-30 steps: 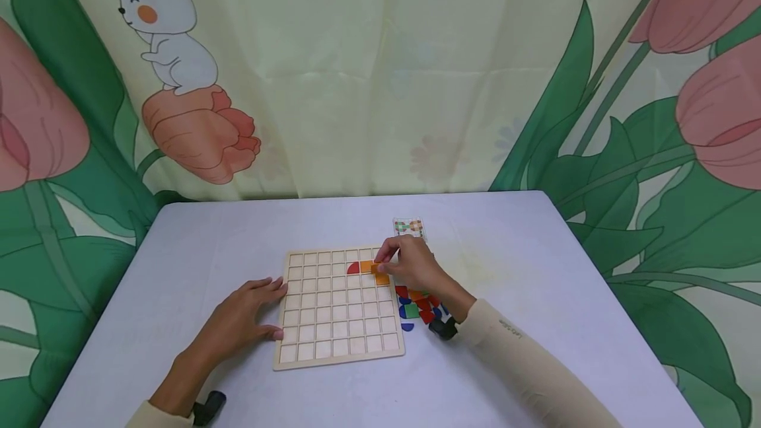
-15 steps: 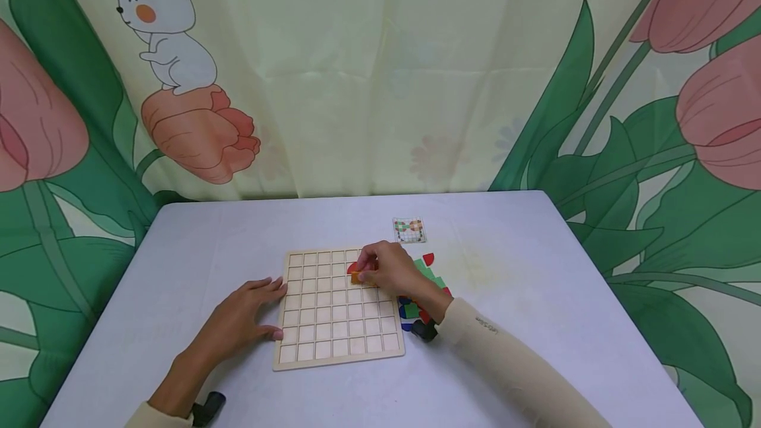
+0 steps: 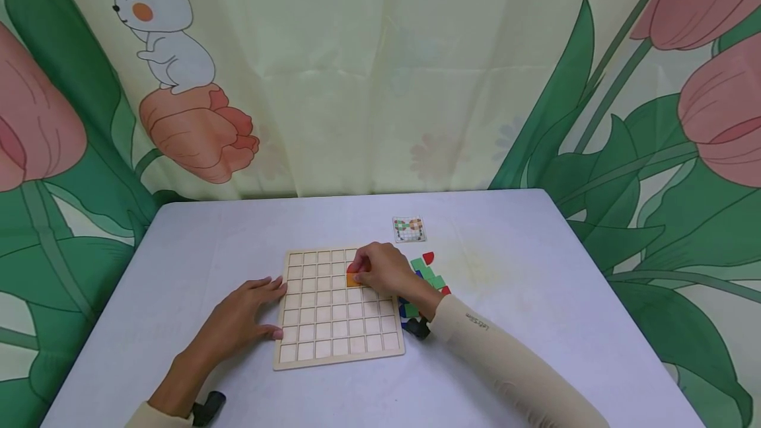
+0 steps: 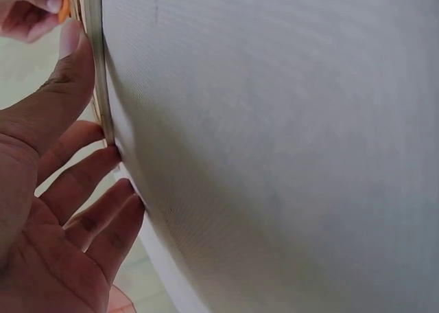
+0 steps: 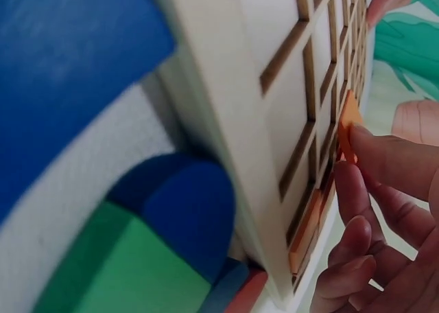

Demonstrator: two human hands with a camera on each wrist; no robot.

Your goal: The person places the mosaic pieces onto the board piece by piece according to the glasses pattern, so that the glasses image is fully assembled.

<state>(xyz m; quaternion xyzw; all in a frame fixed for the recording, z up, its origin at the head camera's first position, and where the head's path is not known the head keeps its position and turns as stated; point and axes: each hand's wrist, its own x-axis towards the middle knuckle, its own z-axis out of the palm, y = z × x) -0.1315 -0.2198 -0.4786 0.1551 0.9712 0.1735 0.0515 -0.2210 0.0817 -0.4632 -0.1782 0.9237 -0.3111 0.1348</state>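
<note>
A square wooden grid board (image 3: 323,315) lies on the white table. My right hand (image 3: 385,269) pinches an orange square tile (image 3: 353,280) between thumb and fingers, over a cell in the board's upper part. In the right wrist view this tile (image 5: 349,124) stands tilted at the grid, and another orange tile (image 5: 306,232) sits in a cell nearer the board's edge. Just above the held tile, part of a red curved piece (image 3: 350,268) shows. My left hand (image 3: 246,312) touches the board's left edge, fingers spread and thumb apart. The right hand hides some of the cells.
Right of the board lie loose pieces: green tiles (image 3: 436,281), a red curved piece (image 3: 429,258), and blue ones partly under the right wrist. A small pattern card (image 3: 409,229) lies behind them. A printed curtain (image 3: 339,84) hangs at the table's far edge.
My right hand has moved left from the board's upper right corner with an orange tile, then lowered it below the red piece. The left hand has stayed in place.
</note>
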